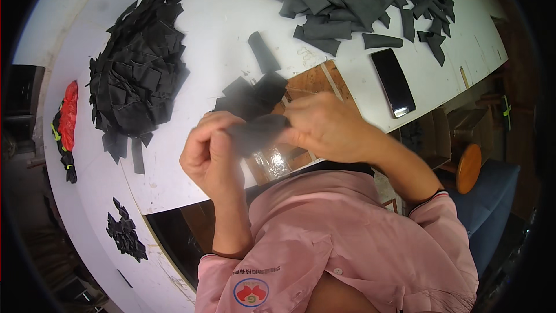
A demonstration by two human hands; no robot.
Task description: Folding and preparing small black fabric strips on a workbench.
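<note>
Between my two hands, close above the table's near edge, a dark grey fabric piece (255, 132) is stretched, slightly blurred. My left hand (211, 145) pinches its left end between thumb and fingers. At its right end, my right hand (327, 127) is closed on it, the fingertips partly hidden by the cloth. Just beyond my hands lie a few black fabric pieces (246, 97), partly over a brown cardboard sheet (313, 81) with clear tape on it. A single rolled grey fabric piece (264, 52) rests a little farther away.
A large heap of flat black fabric pieces (139, 69) covers the left of the white table (220, 0). Grey tube-like pieces (341, 0) are heaped at the far right, near a black phone (393, 83). An orange round stool top (468, 168) and blue seat (492, 203) stand at right.
</note>
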